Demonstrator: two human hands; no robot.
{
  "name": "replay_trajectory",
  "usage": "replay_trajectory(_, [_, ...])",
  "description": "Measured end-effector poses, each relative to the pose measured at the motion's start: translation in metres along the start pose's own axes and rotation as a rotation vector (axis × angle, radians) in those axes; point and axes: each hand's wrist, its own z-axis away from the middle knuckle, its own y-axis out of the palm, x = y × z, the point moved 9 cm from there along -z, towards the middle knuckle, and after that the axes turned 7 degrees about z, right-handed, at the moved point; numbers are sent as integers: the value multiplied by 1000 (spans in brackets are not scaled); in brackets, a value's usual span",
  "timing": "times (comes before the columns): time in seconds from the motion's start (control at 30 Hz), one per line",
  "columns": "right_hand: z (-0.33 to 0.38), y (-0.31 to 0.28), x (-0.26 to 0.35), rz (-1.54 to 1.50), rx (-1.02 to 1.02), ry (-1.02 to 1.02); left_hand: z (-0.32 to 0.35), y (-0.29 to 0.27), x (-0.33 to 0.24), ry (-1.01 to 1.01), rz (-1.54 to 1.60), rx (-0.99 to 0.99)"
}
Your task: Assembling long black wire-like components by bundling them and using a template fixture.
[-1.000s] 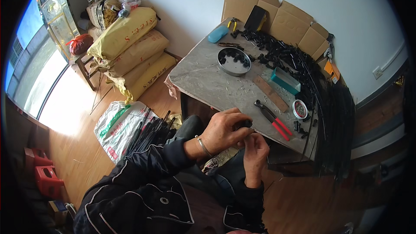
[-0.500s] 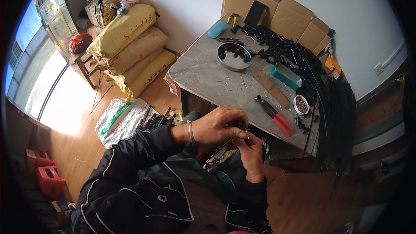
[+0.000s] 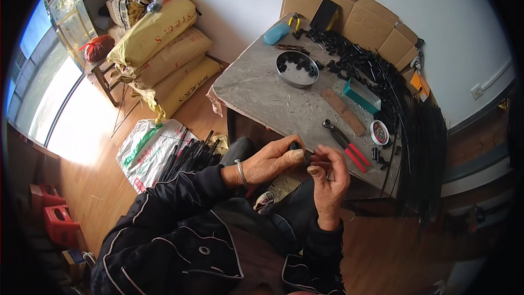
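Note:
My left hand [image 3: 267, 162], with a metal bangle at its wrist, is closed on a small black plastic fitting [image 3: 295, 146] held between thumb and fingers. Its exact shape is partly hidden by them. Beside it, my right hand [image 3: 332, 183] has its thumb and bent fingers apart, the fingertips close to the fitting; I cannot tell whether they touch it. Both hands are above my lap, at the table's front edge. On the table nearby lie red-handled pliers [image 3: 347, 146]. A round metal bowl [image 3: 297, 79] holds several small black parts.
Black fittings [image 3: 349, 60] and long black rods [image 3: 423, 158] heap along the table's right side. Also there are a teal box [image 3: 362, 96], a flat brown bar [image 3: 343, 110] and a round tub [image 3: 379, 132]. More black rods [image 3: 188, 158] lie on a white sack [image 3: 144, 147] at left.
My right hand has moved slightly right and its fingers have spread from the left hand. The thin rods over my lap are gone, and more rods show on the white sack.

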Motion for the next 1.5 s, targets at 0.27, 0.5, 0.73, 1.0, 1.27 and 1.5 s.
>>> replay_trajectory(0.27, [-6, 21, 10, 194, 187, -99, 4, -11, -3, 290, -185, -218])
replay_trajectory(0.5, [5, 31, -48, -6, 375, 264, 6, -10, 2, 206, -219, -213])
replay_trajectory(0.73, [-40, -42, -73, 724, 30, -77, 6, -21, 5, 192, -84, -213])
replay_trajectory(1.0, [-37, -50, -120, 976, 146, -257, 8, -31, 2, 125, -6, -384])
replay_trajectory(1.27, [-27, -64, -105, 564, 44, 32, 4, -30, 5, 125, -26, -416])
replay_trajectory(1.5, [-6, -32, -4, 584, 203, -227, 1, -33, 15, 151, 30, -512])
